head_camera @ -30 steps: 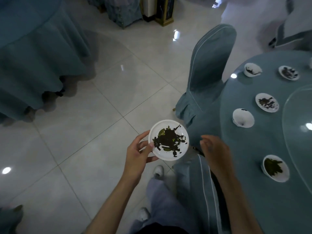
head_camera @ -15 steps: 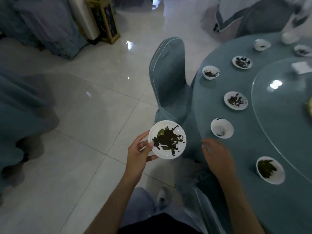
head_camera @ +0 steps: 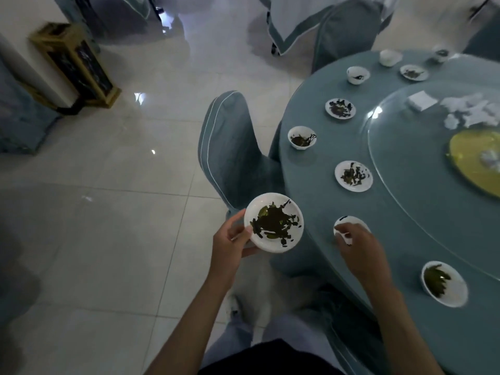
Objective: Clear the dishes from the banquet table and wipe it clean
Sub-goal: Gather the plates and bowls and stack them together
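The right hand (head_camera: 357,247), which 1 second ago hung empty off the edge of the banquet table (head_camera: 319,185), has now come over the table's near edge and reached the small white bowl (head_camera: 351,221) standing there. Its fingers curl over the bowl's near rim; whether the pinch is complete cannot be told because of blur. The left hand (head_camera: 230,244) still holds the soiled plate (head_camera: 273,222) off the table, just beside its edge, thumb on the rim and fingers beneath. Judgement: clearing is at an early stage, with the bowl next for collection. At least 6 further dishes remain on the table, and wiping has not begun. No brands, labels or writing are legible.
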Demonstrator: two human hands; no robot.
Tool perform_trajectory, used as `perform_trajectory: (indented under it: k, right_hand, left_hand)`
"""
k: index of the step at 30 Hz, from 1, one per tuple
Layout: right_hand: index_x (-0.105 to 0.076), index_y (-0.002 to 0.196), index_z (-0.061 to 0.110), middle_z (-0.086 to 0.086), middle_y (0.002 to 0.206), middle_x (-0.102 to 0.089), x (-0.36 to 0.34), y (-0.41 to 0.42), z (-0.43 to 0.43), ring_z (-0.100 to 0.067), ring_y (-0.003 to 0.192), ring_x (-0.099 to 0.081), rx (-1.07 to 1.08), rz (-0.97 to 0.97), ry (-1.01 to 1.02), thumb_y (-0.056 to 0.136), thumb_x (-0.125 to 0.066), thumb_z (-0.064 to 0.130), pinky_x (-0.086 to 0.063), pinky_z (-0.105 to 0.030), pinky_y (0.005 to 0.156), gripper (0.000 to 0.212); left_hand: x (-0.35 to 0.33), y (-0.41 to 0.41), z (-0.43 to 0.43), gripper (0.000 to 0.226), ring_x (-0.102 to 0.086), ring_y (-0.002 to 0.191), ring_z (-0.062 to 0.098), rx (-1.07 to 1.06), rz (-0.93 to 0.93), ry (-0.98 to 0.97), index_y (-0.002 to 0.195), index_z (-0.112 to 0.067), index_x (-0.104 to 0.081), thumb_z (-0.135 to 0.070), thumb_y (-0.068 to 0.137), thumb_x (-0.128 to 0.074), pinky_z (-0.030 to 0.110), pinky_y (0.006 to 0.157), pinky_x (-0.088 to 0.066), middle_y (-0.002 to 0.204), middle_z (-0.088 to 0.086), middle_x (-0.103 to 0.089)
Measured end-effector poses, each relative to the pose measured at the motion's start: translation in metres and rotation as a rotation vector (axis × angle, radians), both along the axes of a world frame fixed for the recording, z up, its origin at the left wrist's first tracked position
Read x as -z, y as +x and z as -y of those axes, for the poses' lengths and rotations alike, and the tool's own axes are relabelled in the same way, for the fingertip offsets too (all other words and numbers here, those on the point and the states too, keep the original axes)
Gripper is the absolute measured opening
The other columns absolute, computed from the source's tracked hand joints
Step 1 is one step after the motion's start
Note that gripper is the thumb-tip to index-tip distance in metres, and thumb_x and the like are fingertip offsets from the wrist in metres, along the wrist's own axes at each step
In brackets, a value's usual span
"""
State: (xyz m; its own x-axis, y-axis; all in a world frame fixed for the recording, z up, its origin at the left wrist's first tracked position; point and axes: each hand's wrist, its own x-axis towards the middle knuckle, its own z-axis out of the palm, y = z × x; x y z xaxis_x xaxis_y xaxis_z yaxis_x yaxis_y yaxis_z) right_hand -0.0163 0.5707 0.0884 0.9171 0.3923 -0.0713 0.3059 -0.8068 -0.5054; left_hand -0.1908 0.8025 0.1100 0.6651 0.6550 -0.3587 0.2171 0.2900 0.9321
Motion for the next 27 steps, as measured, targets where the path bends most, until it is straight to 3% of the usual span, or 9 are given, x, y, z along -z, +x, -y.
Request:
perform_trajectory:
  k: [6, 13, 18, 21, 27]
  right_hand:
    - [-0.072, 0.112, 0.018, -0.006, 0.113, -0.07, 0.006, 0.041, -0.007, -0.032, 0.101, -0.066, 0.108, -0.019, -0.019, 0.098, -0.064, 0.019, -0.042, -0.033, 0.078, 0.016]
    - [-0.07, 0.118, 0.021, -0.003, 0.112, -0.072, 0.04, 0.133, -0.007, -0.024, 0.1, -0.066, 0.196, -0.125, 0.007, 0.098, -0.063, 0.022, -0.046, -0.034, 0.081, 0.022]
    - [-0.067, 0.126, 0.012, -0.004, 0.101, -0.069, 0.069, 0.204, -0.007, -0.023, 0.087, -0.062, 0.286, -0.258, 0.037, 0.095, -0.061, 0.014, -0.042, -0.032, 0.079, 0.032]
    - [-0.06, 0.135, 0.008, -0.005, 0.105, -0.066, 0.084, 0.231, -0.009, -0.02, 0.076, -0.056, 0.354, -0.311, 0.071, 0.095, -0.06, 0.007, -0.039, -0.032, 0.077, 0.04]
    - [-0.048, 0.138, 0.002, -0.025, 0.125, -0.064, 0.119, 0.275, -0.015, -0.043, 0.115, -0.061, 0.56, -0.389, 0.112, 0.097, -0.065, 0.014, -0.046, -0.044, 0.09, 0.046]
  left_hand:
    - [0.01, 0.04, -0.033, 0.037, -0.074, 0.103, 0.009, 0.03, -0.016, -0.058, 0.132, -0.023, -0.065, -0.006, 0.099, -0.067, 0.036, 0.072, -0.064, 0.113, -0.005, -0.077]
    - [0.019, 0.119, -0.041, 0.038, -0.074, 0.101, 0.008, 0.078, -0.042, -0.087, 0.134, -0.02, -0.063, -0.005, 0.099, -0.066, 0.033, 0.069, -0.063, 0.106, -0.012, -0.078]
    - [0.02, 0.179, -0.039, 0.038, -0.075, 0.1, 0.012, 0.055, -0.087, -0.103, 0.133, -0.022, -0.063, -0.006, 0.098, -0.067, 0.048, 0.076, -0.065, 0.106, -0.008, -0.079]
    - [0.02, 0.203, -0.039, 0.039, -0.075, 0.101, 0.011, 0.028, -0.097, -0.119, 0.134, -0.023, -0.063, -0.008, 0.098, -0.067, 0.047, 0.079, -0.065, 0.107, -0.009, -0.078]
    - [0.025, 0.229, -0.043, 0.04, -0.075, 0.103, 0.014, -0.047, -0.149, -0.106, 0.134, -0.023, -0.064, -0.006, 0.098, -0.067, 0.051, 0.081, -0.064, 0.111, -0.005, -0.078]
